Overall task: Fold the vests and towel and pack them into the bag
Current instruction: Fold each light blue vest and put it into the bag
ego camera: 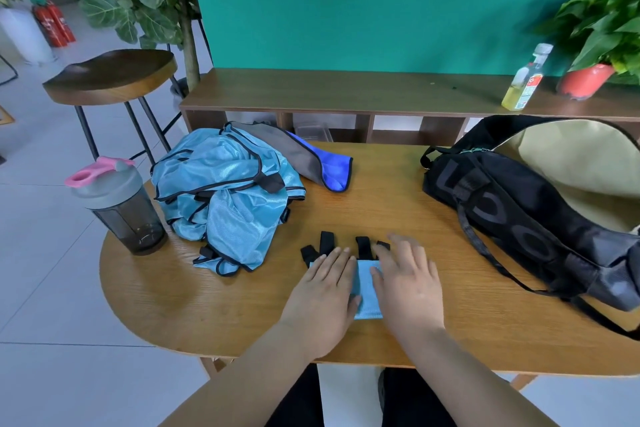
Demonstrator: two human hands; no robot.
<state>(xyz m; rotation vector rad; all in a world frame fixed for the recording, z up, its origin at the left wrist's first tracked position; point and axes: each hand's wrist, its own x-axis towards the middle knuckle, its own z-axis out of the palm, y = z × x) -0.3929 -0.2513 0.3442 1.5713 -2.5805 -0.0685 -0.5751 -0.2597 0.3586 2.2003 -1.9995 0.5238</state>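
Your left hand [325, 291] and right hand [408, 284] press flat, fingers straight, on the folded vest [367, 288] near the front of the wooden surface [207, 305]. The vest heap [221, 191] and towel [332, 170] lie far left, the open bag [519, 211] right. Behind stand a low shelf [346, 90], a green wall [381, 3] and, off left, a stool [110, 76].

1. The worktop [194, 305] is showing smooth brown wood with fine grain, shining faintly.
2. The heaped vests [221, 184] are gleaming as glossy blue cloth with matt black edging.
3. The bag [512, 215] is looking like matt black woven cloth.
4. The shaker [128, 215] is showing smoky clear plastic.
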